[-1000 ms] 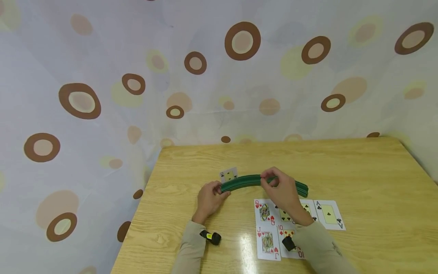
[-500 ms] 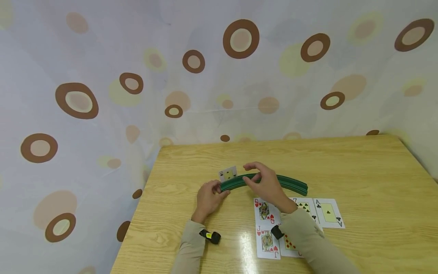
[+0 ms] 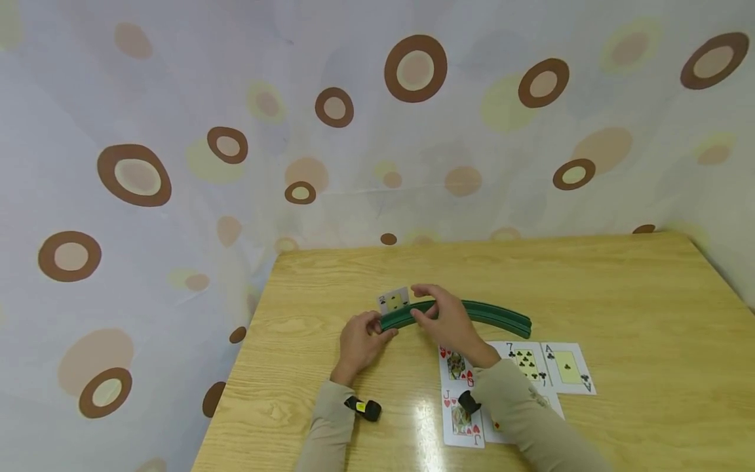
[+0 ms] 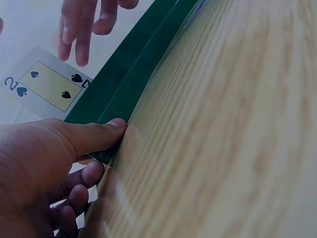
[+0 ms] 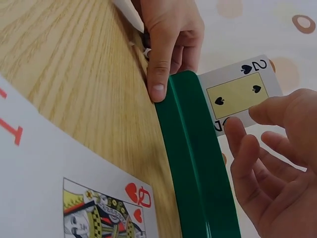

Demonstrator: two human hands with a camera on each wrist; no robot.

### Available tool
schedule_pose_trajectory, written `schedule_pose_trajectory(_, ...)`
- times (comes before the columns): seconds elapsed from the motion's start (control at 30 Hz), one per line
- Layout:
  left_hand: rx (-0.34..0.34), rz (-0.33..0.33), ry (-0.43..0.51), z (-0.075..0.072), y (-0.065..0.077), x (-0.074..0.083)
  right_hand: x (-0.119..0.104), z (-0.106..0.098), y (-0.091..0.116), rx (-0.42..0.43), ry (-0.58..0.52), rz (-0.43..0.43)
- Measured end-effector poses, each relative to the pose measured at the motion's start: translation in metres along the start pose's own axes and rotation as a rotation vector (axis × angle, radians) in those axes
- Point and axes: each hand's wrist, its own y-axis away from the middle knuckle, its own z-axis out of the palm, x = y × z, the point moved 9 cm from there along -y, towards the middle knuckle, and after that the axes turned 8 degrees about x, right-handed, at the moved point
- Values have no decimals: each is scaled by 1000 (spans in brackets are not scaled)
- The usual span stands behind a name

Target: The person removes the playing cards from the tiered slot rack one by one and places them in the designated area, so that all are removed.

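A curved green playing-card holder (image 3: 495,316) stands on the table, its left end gripped by my left hand (image 3: 358,347). In the left wrist view the thumb (image 4: 101,136) presses on the holder's front face, with the other fingers curled at its end. A two of spades (image 3: 393,300) sits upright in the holder near that end, leaning slightly. My right hand (image 3: 451,321) hovers over the holder just right of this card, thumb and fingers apart. In the right wrist view its fingertips (image 5: 257,114) overlap the card's edge; whether they touch it I cannot tell.
In front of the holder, face-up cards lie in two rows: a queen of hearts (image 3: 455,364), a seven of clubs (image 3: 526,362), an ace of clubs (image 3: 568,368) and a jack of hearts (image 3: 462,419). My right forearm covers others. A patterned curtain (image 3: 354,151) hangs behind the wooden table (image 3: 330,282).
My right hand has moved left along the holder, towards the two of spades, and its thumb and fingers have spread apart. The left hand has stayed in place.
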Motion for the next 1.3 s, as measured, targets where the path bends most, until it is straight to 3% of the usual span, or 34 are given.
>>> schedule_pose_trajectory(0.87,19,14,0,1,-1,1,14,16,-6,40,38,87)
schedule_pose_trajectory(1.3,21,27,25,-2,0,2,10,11,-9,102,17,39)
